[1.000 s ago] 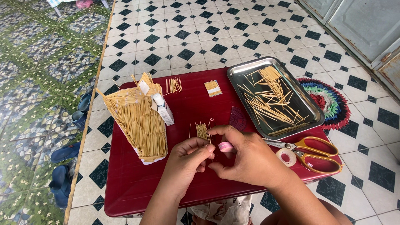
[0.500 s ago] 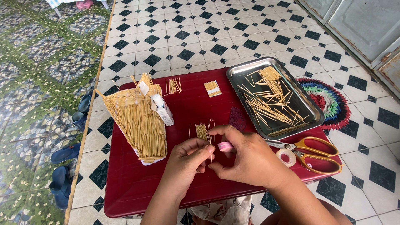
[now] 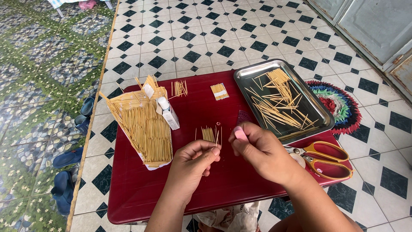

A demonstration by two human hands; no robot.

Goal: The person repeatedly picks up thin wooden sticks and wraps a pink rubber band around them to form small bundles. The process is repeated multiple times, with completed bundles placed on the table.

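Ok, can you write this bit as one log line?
left hand: pinching thin sticks | right hand: fingers beside them | under: red table | near: steel tray, scissors

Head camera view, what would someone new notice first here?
Likely the dark red table on the checkered floor, with both hands at its middle: the left hand and right hand pinch thin sticks. A big open pack of sticks lies at the left, a steel tray of loose sticks at the right, with yellow scissors below it.
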